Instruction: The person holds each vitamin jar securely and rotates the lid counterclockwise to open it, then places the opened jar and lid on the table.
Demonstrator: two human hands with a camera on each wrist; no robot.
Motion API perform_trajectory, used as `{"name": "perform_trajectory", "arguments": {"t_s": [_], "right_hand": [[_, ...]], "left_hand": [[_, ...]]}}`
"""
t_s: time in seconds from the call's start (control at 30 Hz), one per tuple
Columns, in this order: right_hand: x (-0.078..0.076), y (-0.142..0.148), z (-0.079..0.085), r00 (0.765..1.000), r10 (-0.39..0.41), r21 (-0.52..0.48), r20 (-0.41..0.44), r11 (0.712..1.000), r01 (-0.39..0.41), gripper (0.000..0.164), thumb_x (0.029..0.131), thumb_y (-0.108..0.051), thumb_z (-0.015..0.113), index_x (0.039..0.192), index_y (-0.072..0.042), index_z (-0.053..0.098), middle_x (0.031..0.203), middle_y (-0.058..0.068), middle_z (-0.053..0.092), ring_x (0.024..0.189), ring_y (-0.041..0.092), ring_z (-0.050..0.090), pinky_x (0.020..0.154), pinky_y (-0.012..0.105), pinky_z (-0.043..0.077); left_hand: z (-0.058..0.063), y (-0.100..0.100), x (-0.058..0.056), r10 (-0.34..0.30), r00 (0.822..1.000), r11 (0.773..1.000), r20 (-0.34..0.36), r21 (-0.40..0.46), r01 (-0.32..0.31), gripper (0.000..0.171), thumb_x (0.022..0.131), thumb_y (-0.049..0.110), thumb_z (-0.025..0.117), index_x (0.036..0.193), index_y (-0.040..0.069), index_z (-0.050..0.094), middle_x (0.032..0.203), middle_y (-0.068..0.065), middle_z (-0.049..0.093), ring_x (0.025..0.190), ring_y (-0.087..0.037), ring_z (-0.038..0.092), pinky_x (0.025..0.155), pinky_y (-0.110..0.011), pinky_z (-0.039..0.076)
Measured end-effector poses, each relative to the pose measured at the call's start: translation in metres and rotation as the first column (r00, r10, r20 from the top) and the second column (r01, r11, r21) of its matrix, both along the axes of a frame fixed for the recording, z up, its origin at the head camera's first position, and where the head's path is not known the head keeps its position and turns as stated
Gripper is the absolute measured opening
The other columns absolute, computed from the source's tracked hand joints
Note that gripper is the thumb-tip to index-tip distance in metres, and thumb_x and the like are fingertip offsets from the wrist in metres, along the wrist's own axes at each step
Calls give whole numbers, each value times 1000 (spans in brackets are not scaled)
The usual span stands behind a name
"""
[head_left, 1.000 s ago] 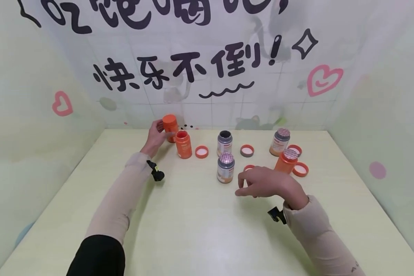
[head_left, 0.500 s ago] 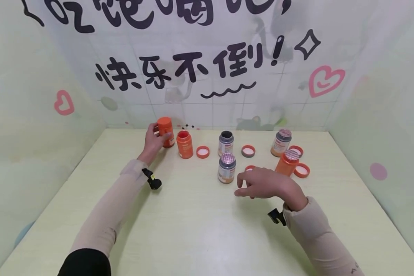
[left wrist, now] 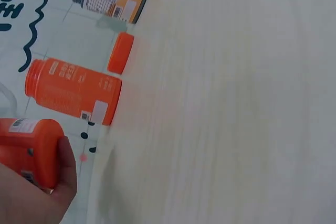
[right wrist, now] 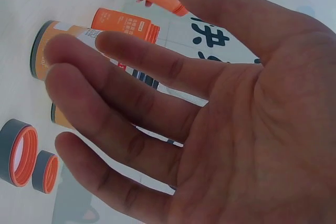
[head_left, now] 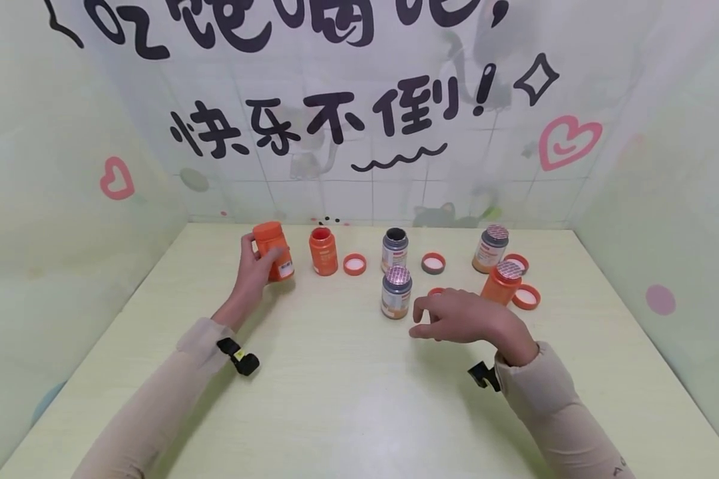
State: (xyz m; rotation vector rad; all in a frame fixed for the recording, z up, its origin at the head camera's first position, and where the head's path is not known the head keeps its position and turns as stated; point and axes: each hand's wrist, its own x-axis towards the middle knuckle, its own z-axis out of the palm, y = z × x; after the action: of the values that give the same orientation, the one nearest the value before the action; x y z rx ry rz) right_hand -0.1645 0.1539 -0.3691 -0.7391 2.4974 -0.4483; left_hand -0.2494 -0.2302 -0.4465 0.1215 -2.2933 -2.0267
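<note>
My left hand (head_left: pixel 251 274) grips an orange capped bottle (head_left: pixel 269 241) by its side. The bottle leans slightly and sits left of an open orange bottle (head_left: pixel 323 253). In the left wrist view, the held bottle (left wrist: pixel 50 148) shows at the lower left with my fingers curled against its end. My right hand (head_left: pixel 464 318) hovers over the table, its relaxed fingers apart and holding nothing. Closest to its fingertips is a grey jar with a foil seal (head_left: pixel 396 296). The right wrist view shows the right palm (right wrist: pixel 220 140) bare.
An open grey jar (head_left: pixel 394 246) stands behind the sealed one. Two more foil-sealed containers, a grey jar (head_left: pixel 490 249) and an orange bottle (head_left: pixel 500 285), stand at the right. Several loose caps lie among them, including an orange cap (head_left: pixel 355 264) and a grey-edged cap (head_left: pixel 433 263). A printed wall (head_left: pixel 395 199) backs the table.
My left hand has brought the capped orange bottle leftward and nearer, away from the open orange bottle, and it now leans. My right hand stays nearly still.
</note>
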Motion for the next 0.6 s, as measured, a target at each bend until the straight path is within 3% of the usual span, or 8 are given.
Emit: {"name": "perform_trajectory", "arguments": {"t_s": [0.17,0.27,0.37,0.5,0.6], "right_hand": [[0,0,1,1000,4,-20,-20,1000,-5,29,99,-40,67,118,-18,70,92,0,72,77,13,62,72,31,53],[0,0,1,999,12,-35,-33,999,-13,29,100,-39,67,119,-18,70,92,0,72,76,13,62,71,30,53],[0,0,2,999,21,-56,-41,998,-24,31,100,-39,67,121,-17,69,90,2,72,73,13,61,69,30,52],[2,-1,2,999,12,-80,-38,997,-15,31,100,-41,66,121,-17,68,87,2,73,70,14,61,67,30,51],[3,-1,3,999,-12,-88,-35,996,9,28,100,-43,64,117,-19,68,87,0,73,74,16,66,68,31,52]], "left_hand": [[-1,22,24,-178,984,983,-31,-53,176,56,97,10,60,144,16,32,132,-18,55,108,-18,65,104,-33,47],[-4,40,35,-282,959,952,8,-125,281,56,95,12,67,142,12,39,127,-17,58,111,-21,61,104,-38,47],[-7,59,45,-347,936,920,62,-172,353,54,92,15,72,139,9,44,125,-15,60,116,-28,56,105,-43,48],[-12,79,56,-425,895,869,134,-215,445,51,90,18,76,134,10,50,122,-11,62,115,-27,57,106,-45,49],[-15,93,62,-511,844,810,162,-239,536,49,88,19,77,131,12,54,118,-9,65,111,-25,59,103,-42,51]]}}
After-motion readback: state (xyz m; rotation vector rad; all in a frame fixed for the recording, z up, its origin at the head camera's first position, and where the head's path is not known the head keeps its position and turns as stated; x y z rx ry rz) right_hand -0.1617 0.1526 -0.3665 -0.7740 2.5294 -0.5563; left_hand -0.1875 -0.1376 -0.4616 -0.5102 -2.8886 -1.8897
